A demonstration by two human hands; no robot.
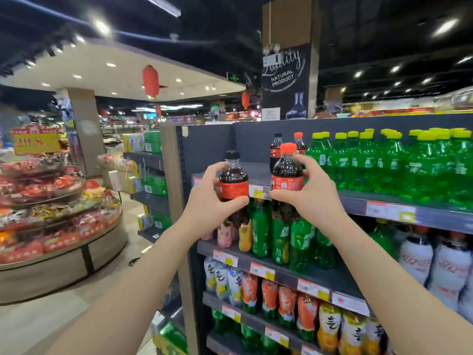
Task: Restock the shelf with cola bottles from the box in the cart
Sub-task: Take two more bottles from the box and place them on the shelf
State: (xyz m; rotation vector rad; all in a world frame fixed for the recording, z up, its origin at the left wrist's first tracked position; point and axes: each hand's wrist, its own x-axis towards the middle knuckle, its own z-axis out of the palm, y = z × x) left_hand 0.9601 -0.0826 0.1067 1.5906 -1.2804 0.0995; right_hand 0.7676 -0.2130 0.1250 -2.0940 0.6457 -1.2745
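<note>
Currently: L hand (207, 203) grips black-cap cola btl (234, 176); R hand (310, 198) grips red-cap cola btl (288, 170); red labels blurred; pillar sign (282, 78) reads "NATURAL PRODUCT".

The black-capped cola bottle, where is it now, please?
Head view: the left hand holds the black-capped cola bottle before the top shelf, left of the right hand's red-capped bottle.

Top shelf (252, 172) is carrying a black-capped cola bottle (275, 152) and a red-capped cola bottle (299, 139), both standing upright at the rear, side by side. Green bottles (384, 167) with yellow caps are filling the run to their right. Price tags (389, 210) are lining the front edge. The shelf below (244, 263) is holding further green and white bottles.
</note>
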